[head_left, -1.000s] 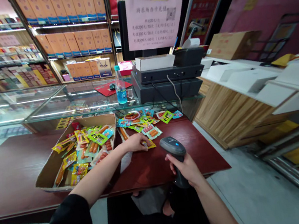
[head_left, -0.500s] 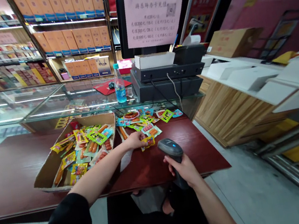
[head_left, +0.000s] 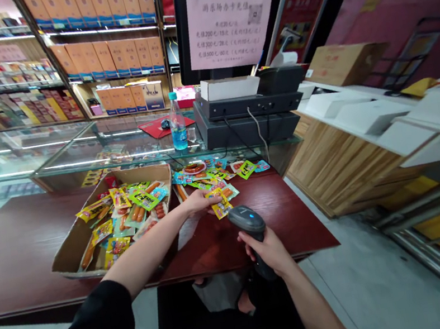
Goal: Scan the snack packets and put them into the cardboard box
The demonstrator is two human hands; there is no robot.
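Between the fingers of my left hand [head_left: 198, 201] is a yellow snack packet [head_left: 221, 205], held just above the dark red table. My right hand [head_left: 269, 249] grips a black barcode scanner [head_left: 247, 219] by its handle, its head close to the packet and a blue light showing on top. Left of my left hand stands a cardboard box [head_left: 65, 262] with many packaged sausages [head_left: 137, 212] in yellow, green and clear wrappers. Beyond my left hand lies a loose pile of similar packets [head_left: 218, 173], some green, some blue.
Behind the table [head_left: 9, 252] runs a glass counter [head_left: 114, 143] bearing a bottle of blue drink [head_left: 177, 124], a red mat [head_left: 154, 129] and black till equipment [head_left: 247, 125]. A screen carries a pink notice [head_left: 227, 27]. A wooden cabinet [head_left: 331, 167] stands right.
My left hand has turned the yellow packet so more of its face shows, flatter and hanging lower. The scanner has shifted slightly left, nearer the packet.
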